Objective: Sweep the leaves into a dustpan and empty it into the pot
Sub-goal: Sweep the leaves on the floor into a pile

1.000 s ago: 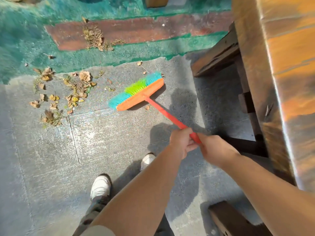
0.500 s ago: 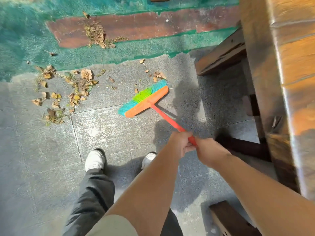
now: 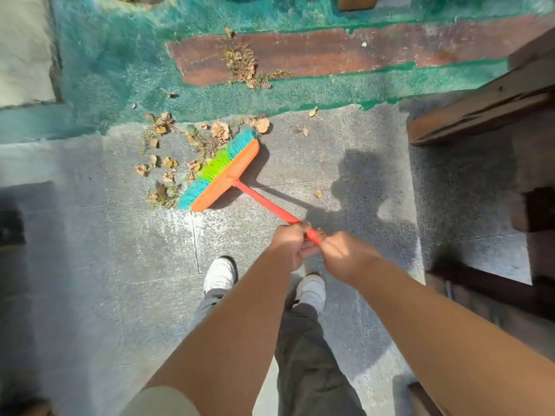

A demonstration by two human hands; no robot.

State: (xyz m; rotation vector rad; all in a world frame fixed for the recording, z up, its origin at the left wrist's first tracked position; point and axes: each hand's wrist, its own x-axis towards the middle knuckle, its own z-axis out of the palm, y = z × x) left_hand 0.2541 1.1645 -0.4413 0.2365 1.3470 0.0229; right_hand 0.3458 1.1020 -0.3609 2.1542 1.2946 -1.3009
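Observation:
A broom with an orange head (image 3: 225, 179), green and blue bristles and a red handle (image 3: 267, 206) rests on the grey paving. Its bristles touch a scatter of dry brown leaves (image 3: 168, 163) on their left side. My left hand (image 3: 289, 246) grips the handle's upper end, and my right hand (image 3: 345, 258) grips it just behind. A few leaves (image 3: 262, 125) lie beyond the head's far tip, and one leaf (image 3: 318, 193) sits right of the handle. No dustpan or pot is in view.
Green-painted ground (image 3: 120, 70) with a reddish-brown strip (image 3: 330, 54) and a clump of dry debris (image 3: 244, 66) lies ahead. Dark wooden furniture (image 3: 480, 115) stands at the right. My white shoes (image 3: 220, 274) are below the hands.
The broom head has swept left across the paving into the leaf pile. Both hands kept their grip on the handle, and the view has shifted left.

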